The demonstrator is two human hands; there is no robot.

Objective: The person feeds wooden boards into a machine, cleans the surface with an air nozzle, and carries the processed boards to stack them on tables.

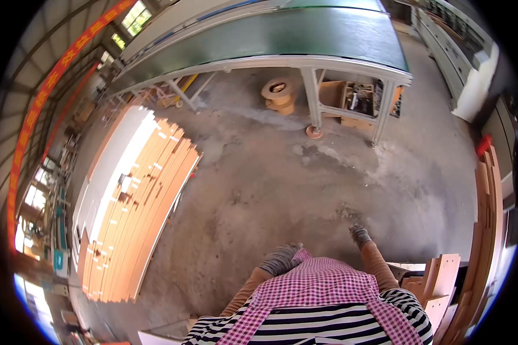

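Observation:
My left hand (pixel 280 259), in a grey striped glove, is bent in against the front of my pink checked apron (pixel 322 282). Its fingers are too hidden to read. Out to the right of the apron, my right hand (pixel 360 235) wears a similar glove and hangs over the concrete floor (pixel 270 190). Its fingers are small and blurred, and nothing can be made out in them. Nearest to the right hand on that side are brown wooden boards (pixel 441 276), apart from it.
A stack of orange-brown panels (pixel 141 213) lies at the left. Across the back runs a green-topped conveyor table (pixel 305 37), with a brown spool (pixel 278 95) and a box of parts (pixel 358 98) beneath it. Long boards (pixel 482 230) line the right edge.

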